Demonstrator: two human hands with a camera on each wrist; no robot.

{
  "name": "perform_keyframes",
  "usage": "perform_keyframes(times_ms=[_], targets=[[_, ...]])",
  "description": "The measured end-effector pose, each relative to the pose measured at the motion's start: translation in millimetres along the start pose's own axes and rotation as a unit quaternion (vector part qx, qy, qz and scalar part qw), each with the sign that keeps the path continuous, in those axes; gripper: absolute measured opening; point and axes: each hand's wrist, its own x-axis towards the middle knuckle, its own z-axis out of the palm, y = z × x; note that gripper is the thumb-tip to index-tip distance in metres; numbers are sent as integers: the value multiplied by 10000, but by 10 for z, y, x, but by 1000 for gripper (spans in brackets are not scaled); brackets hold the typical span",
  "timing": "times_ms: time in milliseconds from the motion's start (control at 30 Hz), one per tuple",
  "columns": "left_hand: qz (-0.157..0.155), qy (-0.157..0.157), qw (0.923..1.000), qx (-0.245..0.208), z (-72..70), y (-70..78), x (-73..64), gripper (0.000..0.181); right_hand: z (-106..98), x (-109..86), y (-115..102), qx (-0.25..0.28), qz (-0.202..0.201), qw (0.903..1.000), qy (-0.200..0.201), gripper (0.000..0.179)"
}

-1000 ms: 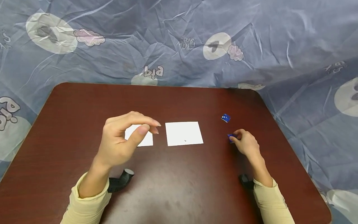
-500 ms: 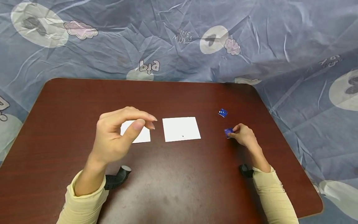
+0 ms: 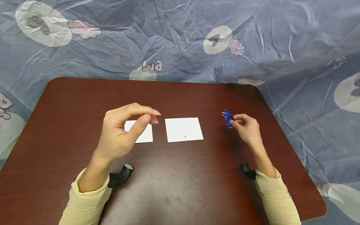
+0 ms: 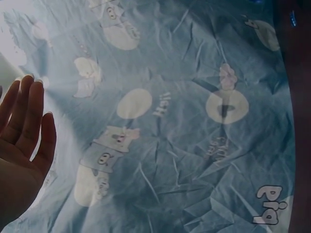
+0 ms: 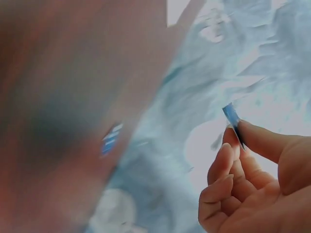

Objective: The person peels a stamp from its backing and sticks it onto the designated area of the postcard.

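Your right hand (image 3: pixel 248 127) pinches a blue square (image 3: pixel 228 121) above the right side of the table (image 3: pixel 182 175), just near of a second blue square (image 3: pixel 225 113). Your left hand (image 3: pixel 120 134) is released, loosely curved.

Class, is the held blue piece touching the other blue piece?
Apart. The right wrist view plainly shows backdrop between the held piece and the other piece, though they look adjoining from the head view.
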Motion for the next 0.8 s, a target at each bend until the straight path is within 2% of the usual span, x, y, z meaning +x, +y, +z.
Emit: perform_keyframes(times_ms=[233, 367, 633, 800], targets=[[-515, -201, 9983, 184, -71, -179, -12, 15, 78, -22, -548, 832, -647, 9941, 253, 21], [-851, -248, 9958, 231, -74, -280, -26, 14, 131, -60, -865, 1250, -986, 9870, 230, 19], [-1427, -323, 9886, 365, -54, -475, -45, 15, 234, -178, -1460, 2136, -1405, 9667, -71, 14], [-1944, -520, 9784, 472, -39, -595, -45, 19, 317, -217, -1719, 2499, -1748, 9519, -285, 12]])
